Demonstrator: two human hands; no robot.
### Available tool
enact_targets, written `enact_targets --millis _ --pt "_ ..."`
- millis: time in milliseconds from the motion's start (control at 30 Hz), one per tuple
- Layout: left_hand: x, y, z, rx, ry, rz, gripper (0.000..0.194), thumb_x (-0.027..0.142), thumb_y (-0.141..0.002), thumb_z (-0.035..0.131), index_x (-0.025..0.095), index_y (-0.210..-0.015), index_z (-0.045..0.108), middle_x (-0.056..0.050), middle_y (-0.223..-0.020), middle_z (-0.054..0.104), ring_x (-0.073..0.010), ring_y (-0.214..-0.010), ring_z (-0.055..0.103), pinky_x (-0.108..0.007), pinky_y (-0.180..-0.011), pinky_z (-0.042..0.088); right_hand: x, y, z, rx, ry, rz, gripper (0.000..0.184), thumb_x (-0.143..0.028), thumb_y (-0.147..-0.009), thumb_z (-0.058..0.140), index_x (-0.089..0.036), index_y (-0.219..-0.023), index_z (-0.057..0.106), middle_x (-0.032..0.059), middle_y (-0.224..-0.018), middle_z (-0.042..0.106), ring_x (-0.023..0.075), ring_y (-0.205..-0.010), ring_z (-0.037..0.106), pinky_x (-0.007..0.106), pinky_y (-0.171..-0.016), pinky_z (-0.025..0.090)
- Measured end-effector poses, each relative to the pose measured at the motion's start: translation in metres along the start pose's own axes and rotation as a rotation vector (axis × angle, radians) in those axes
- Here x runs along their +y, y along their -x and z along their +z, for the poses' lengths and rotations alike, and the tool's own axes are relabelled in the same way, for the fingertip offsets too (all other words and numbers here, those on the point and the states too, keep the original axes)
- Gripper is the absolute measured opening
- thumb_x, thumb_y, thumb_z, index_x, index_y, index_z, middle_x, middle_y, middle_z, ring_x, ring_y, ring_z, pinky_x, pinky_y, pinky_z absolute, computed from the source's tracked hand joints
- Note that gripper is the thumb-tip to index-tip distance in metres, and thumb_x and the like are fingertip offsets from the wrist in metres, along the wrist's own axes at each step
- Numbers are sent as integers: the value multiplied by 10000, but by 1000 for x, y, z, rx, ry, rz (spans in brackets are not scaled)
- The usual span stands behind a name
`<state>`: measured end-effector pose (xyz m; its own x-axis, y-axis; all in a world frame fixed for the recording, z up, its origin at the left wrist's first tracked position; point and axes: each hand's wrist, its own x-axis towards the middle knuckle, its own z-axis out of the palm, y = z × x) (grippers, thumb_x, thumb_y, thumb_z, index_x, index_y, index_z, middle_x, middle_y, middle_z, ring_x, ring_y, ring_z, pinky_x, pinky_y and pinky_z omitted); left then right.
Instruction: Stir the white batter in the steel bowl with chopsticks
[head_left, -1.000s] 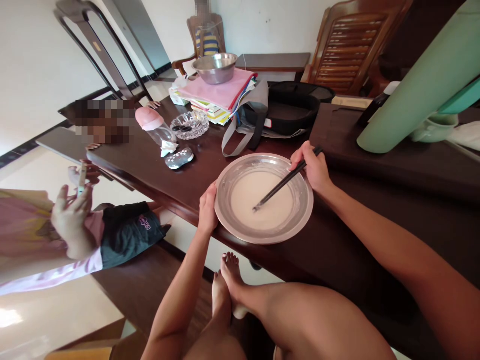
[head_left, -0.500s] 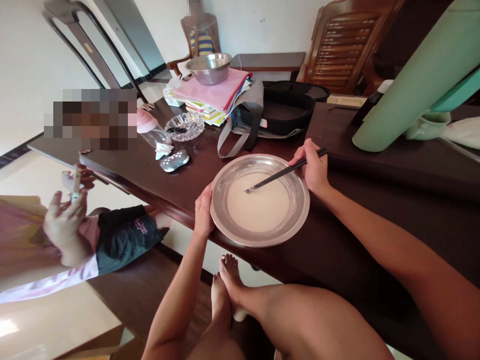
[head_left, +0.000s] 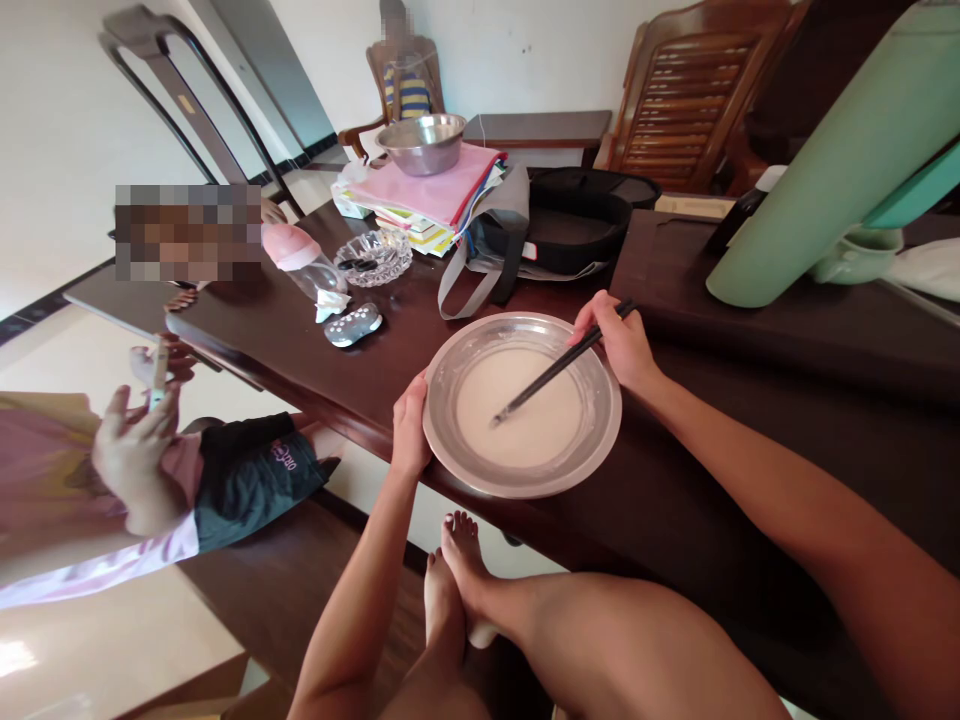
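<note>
A wide metal bowl [head_left: 523,483] stands on the dark wooden table by its near edge. Pale, smooth batter [head_left: 536,425] covers its bottom. My left hand [head_left: 410,422] grips the bowl's left rim, with the fingers along the outside. Dark chopsticks [head_left: 559,368] are held in my right hand [head_left: 619,340] above the bowl's right rim. They slant down to the left, and their whitened tips dip into the batter left of its middle.
Beyond the bowl lie a black and grey bag [head_left: 555,230], a glass ashtray [head_left: 373,258], a game controller [head_left: 353,325] and a baby bottle [head_left: 300,258]. Another metal bowl [head_left: 422,147] sits on stacked books. A green cylinder [head_left: 817,170] leans at right. People sit at left and at the back.
The chopstick tips have moved toward me through the batter, and my right hand has shifted slightly left. My left hand stays on the bowl's rim.
</note>
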<state>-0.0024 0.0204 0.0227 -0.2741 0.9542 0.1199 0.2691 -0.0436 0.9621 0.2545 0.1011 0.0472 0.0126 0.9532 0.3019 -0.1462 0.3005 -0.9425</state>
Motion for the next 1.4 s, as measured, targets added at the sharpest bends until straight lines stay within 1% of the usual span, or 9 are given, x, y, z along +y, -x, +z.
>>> enact_targets --millis 167,333,500,667,800,967,1100,1267,1400 --pt "1 0 -1 -2 -17 6 460 426 -909 376 172 -1163 663 -55 -1178 682 -230 -1110 588 -308 -972 441 0 -1 0 143 -23 -5 516 -656 -795 517 -206 -550 572 -25 -433 546 94 -434 546 225 -470 429" --pt "2 0 -1 4 -42 -13 474 434 -909 363 160 -1159 659 -58 -1171 685 -233 -1108 588 -316 -972 439 0 0 1 13 27 36 527 -674 -784 509 -196 -577 591 -16 -460 582 101 -456 582 228 -494 463" --pt "1 0 -1 -5 -18 -16 468 432 -908 363 170 -1163 655 -57 -1183 680 -233 -1117 588 -318 -983 434 0 0 1 120 7 -8 517 -649 -808 502 -200 -560 566 -22 -450 566 95 -457 577 209 -458 423" --pt "1 0 -1 10 10 -24 460 429 -900 386 164 -1152 666 -57 -1159 689 -231 -1093 596 -307 -958 447 -2 1 2 24 18 34 513 -648 -797 523 -196 -561 584 -13 -455 586 103 -450 581 229 -491 463" --pt "2 0 -1 21 -10 -23 468 435 -897 385 160 -1147 669 -57 -1156 689 -236 -1098 588 -313 -957 448 -3 1 3 133 -15 31 520 -656 -788 526 -198 -544 552 -21 -438 566 93 -423 557 219 -454 431" --pt "1 1 -1 16 11 -27 461 439 -898 394 167 -1146 672 -54 -1143 696 -234 -1089 598 -314 -960 448 -1 1 2 24 14 51 514 -658 -781 533 -191 -579 604 -8 -471 593 99 -454 576 226 -488 459" --pt "0 0 -1 16 28 -26 452 441 -899 403 173 -1143 674 -52 -1147 695 -234 -1097 596 -318 -966 447 1 0 1 139 -35 6 516 -650 -792 526 -196 -549 556 -23 -454 559 85 -441 549 210 -463 426" --pt "-1 -1 -1 37 -10 -27 450 436 -895 401 163 -1115 683 -56 -1145 695 -240 -1099 595 -319 -962 453 -2 2 2 -10 23 43 523 -677 -766 533 -194 -570 582 -12 -474 586 99 -465 569 228 -497 457" --pt "-2 -1 -1 25 36 -31 441 435 -894 411 169 -1121 679 -53 -1146 695 -234 -1099 598 -310 -966 449 -2 2 3 129 48 49 558 -697 -787 473 -198 -548 543 -14 -466 576 87 -432 531 219 -452 406"
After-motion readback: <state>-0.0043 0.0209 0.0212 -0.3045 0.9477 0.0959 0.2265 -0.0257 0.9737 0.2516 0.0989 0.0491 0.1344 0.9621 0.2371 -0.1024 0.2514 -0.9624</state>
